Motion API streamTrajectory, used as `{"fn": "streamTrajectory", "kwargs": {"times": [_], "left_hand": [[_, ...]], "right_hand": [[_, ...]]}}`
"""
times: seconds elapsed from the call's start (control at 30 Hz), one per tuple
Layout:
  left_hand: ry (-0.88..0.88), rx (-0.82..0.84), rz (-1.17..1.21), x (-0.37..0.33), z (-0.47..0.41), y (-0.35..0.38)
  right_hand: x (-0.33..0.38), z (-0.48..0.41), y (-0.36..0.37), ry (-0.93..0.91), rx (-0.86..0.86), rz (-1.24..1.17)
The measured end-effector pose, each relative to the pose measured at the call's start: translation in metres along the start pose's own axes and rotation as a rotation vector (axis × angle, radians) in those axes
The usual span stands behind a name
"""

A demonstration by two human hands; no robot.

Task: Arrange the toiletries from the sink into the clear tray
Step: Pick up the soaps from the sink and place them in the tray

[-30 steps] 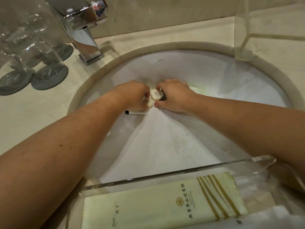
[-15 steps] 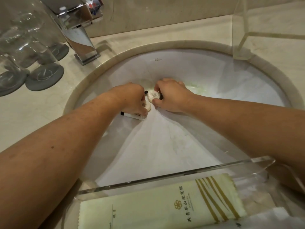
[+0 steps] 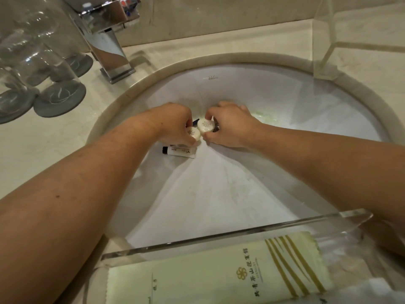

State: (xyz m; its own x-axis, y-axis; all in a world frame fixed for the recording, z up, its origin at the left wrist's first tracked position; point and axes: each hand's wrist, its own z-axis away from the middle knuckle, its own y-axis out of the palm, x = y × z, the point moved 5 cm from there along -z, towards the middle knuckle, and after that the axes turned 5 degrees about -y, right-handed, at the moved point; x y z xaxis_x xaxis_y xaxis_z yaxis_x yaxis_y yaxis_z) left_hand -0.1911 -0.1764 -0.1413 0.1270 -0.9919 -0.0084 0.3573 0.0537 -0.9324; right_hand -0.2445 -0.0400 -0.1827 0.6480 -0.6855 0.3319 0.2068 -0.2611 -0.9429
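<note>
Holding, left hand point(image 3: 175, 126): fingers curl round a round white soap point(image 3: 194, 134) at the sink point(image 3: 219, 194) bottom.
Right hand point(image 3: 230, 126): pinches a second soap point(image 3: 206, 126), which touches the first.
Tube point(image 3: 178, 151): white, black-capped, lying just near of the left hand.
Clear tray point(image 3: 219, 239): nearest, holding a pale sachet point(image 3: 208, 277).

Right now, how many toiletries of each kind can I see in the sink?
round white packets: 2, one held in the left hand, one in the right hand
white tube with black cap: 1
total: 3; a dark tip behind the packets is too hidden to count.
</note>
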Motion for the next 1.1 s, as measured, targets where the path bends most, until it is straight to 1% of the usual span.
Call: {"fn": "streamTrajectory", "kwargs": {"times": [0.07, 0.13, 0.2, 0.27, 0.47, 0.57, 0.63, 0.7, 0.77, 0.83, 0.93, 1.03, 1.1], "left_hand": [[-0.009, -0.001, 0.004, -0.001, 0.004, -0.003], [-0.016, -0.009, 0.02, -0.001, 0.01, -0.008], [-0.01, -0.033, 0.059, 0.0, 0.018, -0.017], [-0.009, -0.057, 0.128, 0.003, 0.03, -0.026], [0.016, -0.117, 0.353, 0.005, 0.085, -0.044], [0.051, -0.112, 0.533, -0.001, 0.116, -0.05], [0.089, -0.104, 0.665, -0.007, 0.138, -0.056], [0.116, -0.114, 0.722, -0.014, 0.16, -0.064], [0.129, -0.134, 0.737, -0.021, 0.18, -0.07], [0.152, -0.166, 0.708, -0.031, 0.198, -0.074], [0.23, -0.202, 0.653, -0.047, 0.225, -0.077], [0.311, -0.146, 0.654, -0.065, 0.25, -0.074], [0.357, -0.115, 0.651, -0.077, 0.264, -0.069]], "right_hand": [[0.002, -0.001, -0.008, -0.008, 0.013, -0.004], [0.007, 0.0, -0.017, -0.028, 0.076, -0.017], [0.012, 0.005, -0.027, -0.047, 0.134, -0.014], [0.015, 0.012, -0.038, -0.033, 0.139, -0.05], [0.034, 0.051, -0.074, -0.009, 0.064, -0.216], [0.051, 0.083, -0.099, -0.031, 0.015, -0.304], [0.061, 0.107, -0.115, -0.027, -0.024, -0.404], [0.072, 0.133, -0.129, -0.017, -0.055, -0.51], [0.081, 0.16, -0.142, -0.025, -0.081, -0.58], [0.09, 0.187, -0.152, -0.046, -0.07, -0.621], [0.099, 0.226, -0.165, -0.075, -0.07, -0.639], [0.104, 0.262, -0.175, -0.093, -0.104, -0.579], [0.103, 0.284, -0.177, -0.098, -0.088, -0.535]]}}
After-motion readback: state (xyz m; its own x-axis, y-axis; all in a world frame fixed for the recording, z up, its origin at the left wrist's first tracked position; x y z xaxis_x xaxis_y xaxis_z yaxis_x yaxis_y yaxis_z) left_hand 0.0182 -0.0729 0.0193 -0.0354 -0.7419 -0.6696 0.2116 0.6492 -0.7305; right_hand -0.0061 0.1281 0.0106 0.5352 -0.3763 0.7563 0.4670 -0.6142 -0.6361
